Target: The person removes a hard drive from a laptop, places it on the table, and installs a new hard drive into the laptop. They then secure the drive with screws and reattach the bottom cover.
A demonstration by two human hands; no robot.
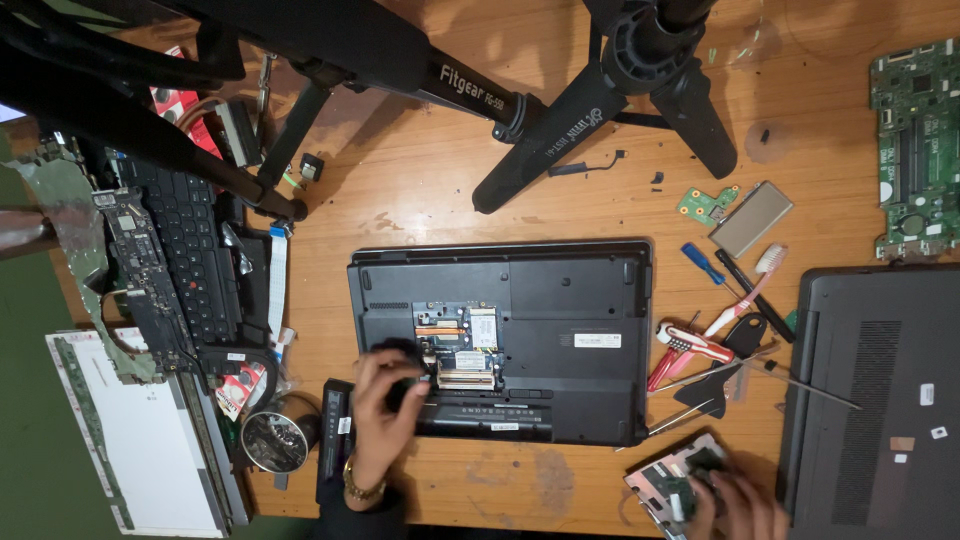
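A black laptop point(560, 300) lies upside down in the middle of the wooden table, its open bay point(456, 345) showing circuit boards. My left hand point(380, 415), with a gold bracelet on the wrist, is at the bay's left edge, its fingers closed on a blurred black cover piece point(395, 362). My right hand point(735, 500) is at the table's near edge. It grips a small flat board point(665, 480) with a green part on it, to the right of the laptop's front corner.
Black tripod legs point(560, 130) cross the table's far side. A dismantled keyboard point(185, 260) and a white panel point(130, 440) lie at left. A round tin point(272, 438) and a battery point(335, 425) sit by my left wrist. Screwdrivers, pliers point(690, 345) and a toothbrush point(745, 290), a grey laptop point(880, 400) and a green motherboard point(915, 150) are at right.
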